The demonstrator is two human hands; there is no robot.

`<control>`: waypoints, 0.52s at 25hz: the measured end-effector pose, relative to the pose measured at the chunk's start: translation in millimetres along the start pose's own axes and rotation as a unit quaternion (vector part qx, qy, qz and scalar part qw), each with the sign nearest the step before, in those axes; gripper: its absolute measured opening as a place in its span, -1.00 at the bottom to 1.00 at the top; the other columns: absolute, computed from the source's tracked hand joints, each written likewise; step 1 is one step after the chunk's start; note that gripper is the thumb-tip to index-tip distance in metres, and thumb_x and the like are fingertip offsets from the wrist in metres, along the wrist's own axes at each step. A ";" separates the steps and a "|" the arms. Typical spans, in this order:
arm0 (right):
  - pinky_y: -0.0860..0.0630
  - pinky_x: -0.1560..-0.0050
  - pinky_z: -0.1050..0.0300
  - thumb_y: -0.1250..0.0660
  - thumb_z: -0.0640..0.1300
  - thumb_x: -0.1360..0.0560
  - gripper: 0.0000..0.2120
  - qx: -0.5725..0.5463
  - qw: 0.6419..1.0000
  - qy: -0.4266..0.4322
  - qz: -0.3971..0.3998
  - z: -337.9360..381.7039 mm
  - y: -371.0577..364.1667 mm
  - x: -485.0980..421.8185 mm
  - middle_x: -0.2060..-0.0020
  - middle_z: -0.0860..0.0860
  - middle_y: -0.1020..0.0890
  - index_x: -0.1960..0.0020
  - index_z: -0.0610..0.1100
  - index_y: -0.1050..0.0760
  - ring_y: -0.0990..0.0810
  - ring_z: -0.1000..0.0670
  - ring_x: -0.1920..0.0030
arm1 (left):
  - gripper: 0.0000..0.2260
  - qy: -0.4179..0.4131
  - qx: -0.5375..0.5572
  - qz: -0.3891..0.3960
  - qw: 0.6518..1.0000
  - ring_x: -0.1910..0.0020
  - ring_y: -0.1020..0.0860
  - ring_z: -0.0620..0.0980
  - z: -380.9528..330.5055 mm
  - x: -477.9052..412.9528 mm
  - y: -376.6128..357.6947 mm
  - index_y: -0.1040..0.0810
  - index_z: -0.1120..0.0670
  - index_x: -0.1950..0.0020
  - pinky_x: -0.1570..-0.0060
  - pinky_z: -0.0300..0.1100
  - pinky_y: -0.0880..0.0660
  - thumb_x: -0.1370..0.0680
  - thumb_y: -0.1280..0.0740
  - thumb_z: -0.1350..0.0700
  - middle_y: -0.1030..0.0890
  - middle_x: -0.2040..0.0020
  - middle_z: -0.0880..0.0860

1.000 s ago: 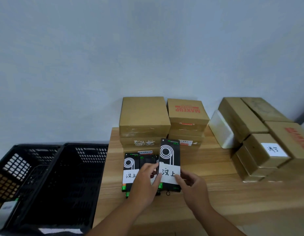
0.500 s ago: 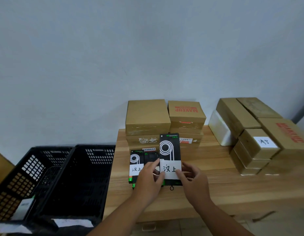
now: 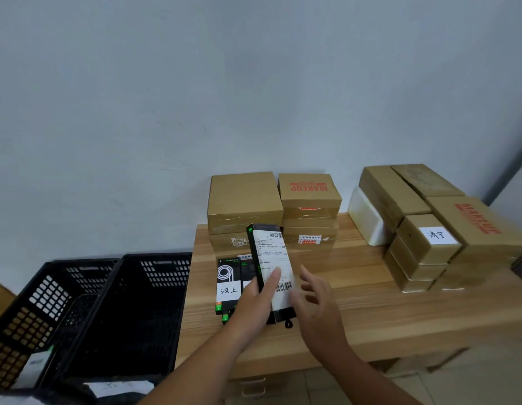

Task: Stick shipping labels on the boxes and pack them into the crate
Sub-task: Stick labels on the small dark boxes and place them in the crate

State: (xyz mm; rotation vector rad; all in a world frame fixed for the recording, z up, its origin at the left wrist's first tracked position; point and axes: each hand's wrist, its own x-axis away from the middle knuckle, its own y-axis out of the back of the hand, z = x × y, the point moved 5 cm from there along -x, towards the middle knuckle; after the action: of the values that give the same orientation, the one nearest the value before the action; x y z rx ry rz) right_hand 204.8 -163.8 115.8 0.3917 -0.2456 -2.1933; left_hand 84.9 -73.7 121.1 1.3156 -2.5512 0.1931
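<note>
A small packing or dispatch room: taped brown cartons (image 3: 245,197) stacked along a wooden bench (image 3: 371,305) at centre right, black plastic crates (image 3: 163,271) at lower left, a barcoded shipping label (image 3: 270,249) mid-frame, bare pale wall (image 3: 195,83) above

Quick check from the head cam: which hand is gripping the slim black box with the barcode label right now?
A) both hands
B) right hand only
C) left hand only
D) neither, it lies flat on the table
C: the left hand grips the black box with its thumb on the shipping label, while the right hand is open, fingers spread.
</note>
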 end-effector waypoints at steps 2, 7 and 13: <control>-0.64 0.02 0.22 -0.34 -0.06 -0.61 -0.68 -0.094 0.993 -0.066 0.035 -9.9 0.0 -3.7 -0.14 0.18 -0.65 -0.35 0.13 -0.49 -0.64 0.18 -0.08 | -0.81 0.005 0.002 0.002 1.000 0.01 -0.68 -0.27 -0.2 3.0 -1.4 -0.58 -0.26 -0.12 0.17 -0.41 -0.56 -0.61 -0.27 -0.26 -0.71 -0.02 -0.29; -0.69 0.14 0.14 -0.42 -0.11 -0.56 -0.70 -0.139 0.986 -0.094 0.017 -15.1 0.5 2.2 0.03 0.14 -0.75 -0.29 0.00 -0.61 -0.72 0.12 0.04 | -0.77 -0.058 -0.079 -0.069 0.993 0.07 -0.65 -0.32 -6.5 12.8 6.5 -0.52 -0.23 -0.23 0.22 -0.37 -0.58 -0.59 -0.33 -0.21 -0.70 -0.05 -0.18; -0.67 0.22 0.18 -0.47 -0.11 -0.53 -0.67 -0.128 0.989 -0.080 0.012 -6.0 -20.9 4.4 0.02 0.20 -0.72 -0.27 0.10 -0.60 -0.71 0.16 0.06 | -0.53 -0.123 -0.135 -0.149 0.972 -0.03 -0.63 -0.22 8.5 45.4 41.1 -0.36 -0.25 -0.50 0.06 -0.23 -0.64 -0.62 -0.37 0.00 -0.59 -0.20 -0.23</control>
State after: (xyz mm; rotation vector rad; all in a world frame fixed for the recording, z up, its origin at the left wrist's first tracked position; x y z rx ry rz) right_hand 189.1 -154.9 102.9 0.0705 -0.0534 -2.2005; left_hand 24.8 -87.3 126.3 1.6694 -2.4123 -0.3856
